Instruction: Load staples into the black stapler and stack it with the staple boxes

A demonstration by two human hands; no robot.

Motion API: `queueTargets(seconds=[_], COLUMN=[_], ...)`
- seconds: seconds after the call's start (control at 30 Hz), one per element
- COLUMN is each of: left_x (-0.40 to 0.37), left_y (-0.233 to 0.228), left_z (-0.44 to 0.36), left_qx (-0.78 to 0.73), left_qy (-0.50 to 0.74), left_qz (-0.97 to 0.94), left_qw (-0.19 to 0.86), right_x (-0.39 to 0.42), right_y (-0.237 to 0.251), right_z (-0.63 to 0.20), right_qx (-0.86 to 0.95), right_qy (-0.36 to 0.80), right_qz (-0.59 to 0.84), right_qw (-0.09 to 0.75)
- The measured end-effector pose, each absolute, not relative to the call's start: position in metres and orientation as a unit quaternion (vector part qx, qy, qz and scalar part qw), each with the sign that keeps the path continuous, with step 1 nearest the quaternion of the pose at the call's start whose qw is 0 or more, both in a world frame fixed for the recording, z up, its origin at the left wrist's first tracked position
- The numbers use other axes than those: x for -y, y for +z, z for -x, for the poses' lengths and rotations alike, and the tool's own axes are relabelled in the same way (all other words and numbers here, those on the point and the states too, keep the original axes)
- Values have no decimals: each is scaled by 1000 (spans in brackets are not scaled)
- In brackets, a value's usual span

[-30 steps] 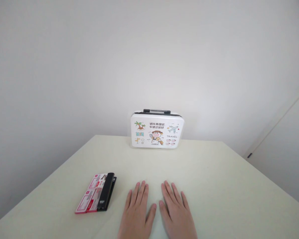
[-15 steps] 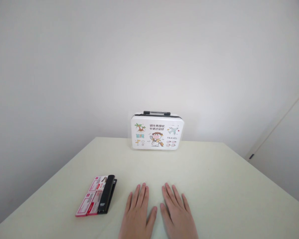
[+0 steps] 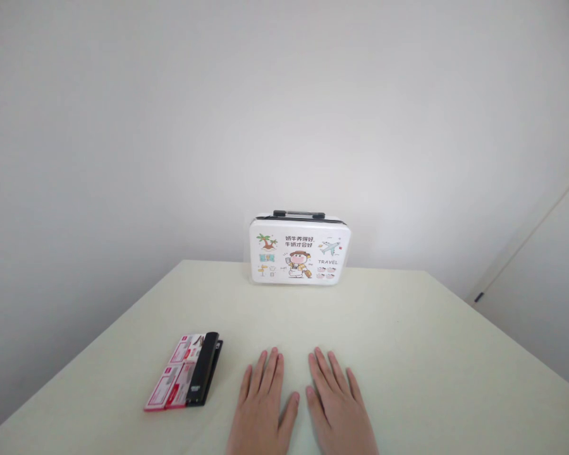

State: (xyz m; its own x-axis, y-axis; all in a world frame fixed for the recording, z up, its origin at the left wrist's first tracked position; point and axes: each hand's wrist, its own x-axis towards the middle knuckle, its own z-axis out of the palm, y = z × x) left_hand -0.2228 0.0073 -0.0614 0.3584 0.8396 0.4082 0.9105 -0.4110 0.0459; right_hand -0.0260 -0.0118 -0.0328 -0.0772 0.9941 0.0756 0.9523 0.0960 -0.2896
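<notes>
My left hand (image 3: 262, 407) and my right hand (image 3: 337, 407) lie flat, palms down, side by side on the pale table (image 3: 408, 354) near its front edge. Both hold nothing and their fingers are slightly apart. Just left of my left hand lies a black stapler (image 3: 203, 377) beside two red-and-white staple boxes (image 3: 175, 381). At the table's far edge, against the wall, a small white suitcase-shaped case (image 3: 299, 249) with cartoon travel pictures and a black handle stands upright.
A plain white wall rises behind the table. At the right edge of view a white door or cabinet panel (image 3: 540, 278) stands beyond the table's right side.
The view has shifted very slightly, so everything sits a little lower in frame. My hands remain flat on the table.
</notes>
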Motion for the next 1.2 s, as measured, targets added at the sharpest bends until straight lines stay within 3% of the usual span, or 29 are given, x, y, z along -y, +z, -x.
queueTargets(seconds=[0.57, 1.2], left_x=[-6, -6], left_y=[-62, -54], left_z=[224, 220], left_qx=[529, 545], left_qy=[-190, -167], left_qz=[821, 821], left_qw=[104, 41], right_x=[12, 11], right_y=[-33, -34], right_z=[26, 26], right_qx=[728, 727], right_qy=[87, 84], right_qz=[666, 668], right_qw=[138, 135])
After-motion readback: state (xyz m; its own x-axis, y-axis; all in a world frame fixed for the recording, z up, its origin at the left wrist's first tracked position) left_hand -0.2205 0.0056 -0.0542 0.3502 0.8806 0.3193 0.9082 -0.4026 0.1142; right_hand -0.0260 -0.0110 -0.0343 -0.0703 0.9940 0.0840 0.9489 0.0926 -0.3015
